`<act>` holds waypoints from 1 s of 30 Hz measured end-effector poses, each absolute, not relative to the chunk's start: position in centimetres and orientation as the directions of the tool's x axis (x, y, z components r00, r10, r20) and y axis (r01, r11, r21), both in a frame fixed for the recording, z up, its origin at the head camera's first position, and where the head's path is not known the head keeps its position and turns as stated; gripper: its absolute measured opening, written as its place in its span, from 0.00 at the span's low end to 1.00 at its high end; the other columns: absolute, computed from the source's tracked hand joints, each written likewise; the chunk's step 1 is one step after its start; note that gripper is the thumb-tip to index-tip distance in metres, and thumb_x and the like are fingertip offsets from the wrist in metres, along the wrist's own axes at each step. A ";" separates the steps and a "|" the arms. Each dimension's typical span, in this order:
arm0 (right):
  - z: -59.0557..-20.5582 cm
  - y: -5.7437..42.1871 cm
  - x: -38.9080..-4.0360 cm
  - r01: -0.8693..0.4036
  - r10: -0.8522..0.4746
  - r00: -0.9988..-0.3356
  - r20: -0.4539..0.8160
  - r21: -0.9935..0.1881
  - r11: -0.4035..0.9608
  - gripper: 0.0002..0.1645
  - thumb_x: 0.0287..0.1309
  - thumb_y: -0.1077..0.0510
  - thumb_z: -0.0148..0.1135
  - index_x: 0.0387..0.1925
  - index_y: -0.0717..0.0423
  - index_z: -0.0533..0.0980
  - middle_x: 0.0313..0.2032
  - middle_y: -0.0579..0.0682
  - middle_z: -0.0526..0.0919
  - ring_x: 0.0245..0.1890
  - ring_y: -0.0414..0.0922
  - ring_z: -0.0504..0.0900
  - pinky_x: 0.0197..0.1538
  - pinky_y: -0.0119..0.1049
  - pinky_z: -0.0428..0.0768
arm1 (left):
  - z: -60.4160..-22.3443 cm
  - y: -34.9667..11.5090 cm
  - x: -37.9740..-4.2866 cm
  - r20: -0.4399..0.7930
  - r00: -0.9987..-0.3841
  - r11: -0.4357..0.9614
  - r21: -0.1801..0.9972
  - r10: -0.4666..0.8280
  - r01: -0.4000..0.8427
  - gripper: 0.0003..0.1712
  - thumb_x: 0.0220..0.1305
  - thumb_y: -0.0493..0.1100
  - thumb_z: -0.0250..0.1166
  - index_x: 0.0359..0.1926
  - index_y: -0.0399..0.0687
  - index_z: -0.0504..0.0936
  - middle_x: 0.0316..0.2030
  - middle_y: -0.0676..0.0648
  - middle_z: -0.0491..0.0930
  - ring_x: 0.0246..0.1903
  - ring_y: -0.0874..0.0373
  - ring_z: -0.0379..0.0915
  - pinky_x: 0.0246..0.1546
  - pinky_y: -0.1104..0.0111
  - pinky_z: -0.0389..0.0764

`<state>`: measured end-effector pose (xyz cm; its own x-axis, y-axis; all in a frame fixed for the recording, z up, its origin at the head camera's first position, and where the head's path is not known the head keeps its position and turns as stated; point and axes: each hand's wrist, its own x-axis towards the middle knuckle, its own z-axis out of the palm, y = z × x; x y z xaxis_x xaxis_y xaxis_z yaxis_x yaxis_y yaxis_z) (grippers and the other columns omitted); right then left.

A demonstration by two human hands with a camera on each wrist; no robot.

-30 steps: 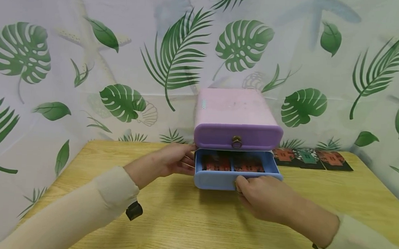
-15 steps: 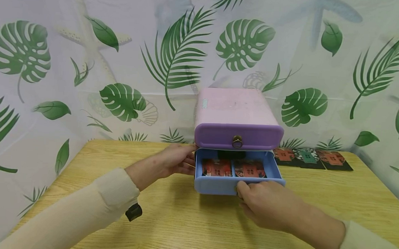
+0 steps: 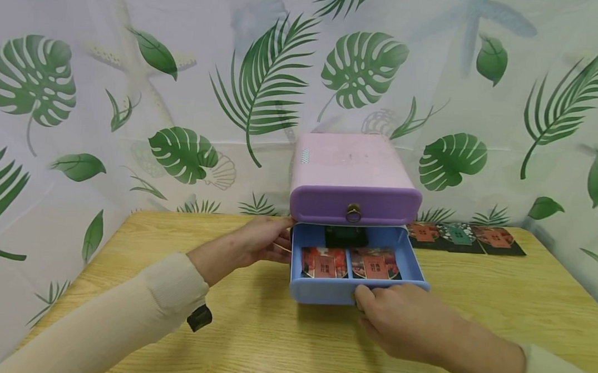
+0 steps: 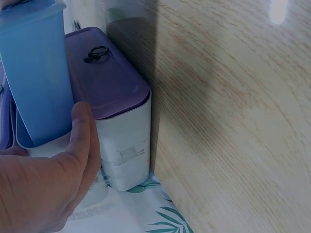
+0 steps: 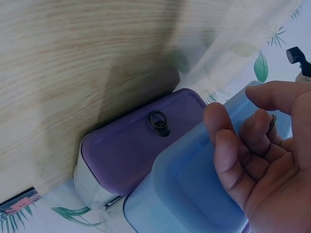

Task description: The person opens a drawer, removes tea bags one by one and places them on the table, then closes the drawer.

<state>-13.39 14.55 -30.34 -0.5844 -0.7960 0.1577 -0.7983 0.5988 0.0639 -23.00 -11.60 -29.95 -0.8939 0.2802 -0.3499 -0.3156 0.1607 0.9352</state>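
A pink drawer unit (image 3: 350, 158) stands at the table's back. Its purple top drawer (image 3: 323, 203) is closed. The blue middle drawer (image 3: 319, 291) is pulled out, showing two red printed packets (image 3: 324, 263) in separate compartments and a dark item (image 3: 346, 236) behind them. Curled fingers of my right hand (image 3: 403, 322) grip the blue drawer's ring pull, a bit of which shows in the right wrist view. My left hand (image 3: 258, 241) rests against the unit's left side with fingers extended. Both wrist views show a closed purple lower drawer (image 4: 109, 77) with a ring.
Three flat printed packets, one of them green (image 3: 459, 237), lie in a row on the wooden table (image 3: 184, 293), right of the unit. A leaf-patterned cloth (image 3: 268, 85) hangs close behind the table.
My right hand has drawn the blue drawer further out toward me, uncovering more of the packets and the dark item. My left hand has stayed at the unit's side.
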 end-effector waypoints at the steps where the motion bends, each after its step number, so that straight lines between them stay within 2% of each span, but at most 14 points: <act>1: -30.3 14.6 -13.3 -0.798 -0.796 -0.586 0.150 0.062 0.600 0.15 0.53 0.51 0.60 0.26 0.47 0.62 0.15 0.35 0.61 0.13 0.32 0.64 0.14 0.31 0.67 | -30.0 -11.6 -23.0 -0.350 -0.894 0.163 0.935 0.281 -0.315 0.30 0.65 0.56 0.54 0.45 0.29 0.74 0.37 0.36 0.80 0.33 0.49 0.79 0.41 0.59 0.81; 12: -30.1 14.9 -12.2 -0.786 -0.786 -0.611 0.096 0.043 0.616 0.13 0.56 0.51 0.58 0.27 0.47 0.63 0.15 0.36 0.62 0.14 0.32 0.63 0.14 0.29 0.67 | -29.9 -11.1 -23.1 -0.341 -0.890 0.156 0.939 0.301 -0.307 0.29 0.65 0.55 0.54 0.45 0.29 0.74 0.38 0.35 0.79 0.33 0.49 0.79 0.43 0.57 0.80; 15: -30.2 14.8 -11.8 -0.793 -0.793 -0.603 0.092 0.039 0.608 0.14 0.56 0.52 0.59 0.26 0.48 0.62 0.15 0.36 0.61 0.13 0.32 0.63 0.14 0.29 0.66 | -29.9 -11.4 -23.1 -0.339 -0.888 0.156 0.940 0.311 -0.305 0.29 0.65 0.56 0.54 0.46 0.29 0.74 0.40 0.34 0.79 0.34 0.48 0.79 0.43 0.57 0.80; 21: -30.8 14.0 -11.3 -0.831 -0.832 -0.542 0.118 0.068 0.552 0.15 0.55 0.51 0.60 0.26 0.49 0.62 0.15 0.36 0.62 0.14 0.31 0.63 0.14 0.28 0.65 | -30.2 -12.6 -22.5 -0.357 -0.893 0.170 0.932 0.273 -0.320 0.30 0.65 0.57 0.54 0.46 0.30 0.75 0.41 0.35 0.78 0.34 0.48 0.79 0.39 0.60 0.82; 30: -30.9 14.4 -11.0 -0.818 -0.818 -0.562 0.123 0.065 0.572 0.14 0.55 0.51 0.59 0.25 0.48 0.62 0.15 0.36 0.61 0.13 0.31 0.63 0.13 0.28 0.64 | -30.1 -12.2 -22.6 -0.346 -0.889 0.157 0.937 0.299 -0.312 0.30 0.65 0.57 0.54 0.46 0.30 0.75 0.41 0.35 0.78 0.34 0.48 0.79 0.39 0.60 0.82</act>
<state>-11.01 14.43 -30.89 -0.5618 -0.8181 0.1226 -0.8180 0.5715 0.0651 -22.62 -12.21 -30.12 -0.8894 0.2990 -0.3457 -0.3116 0.1569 0.9372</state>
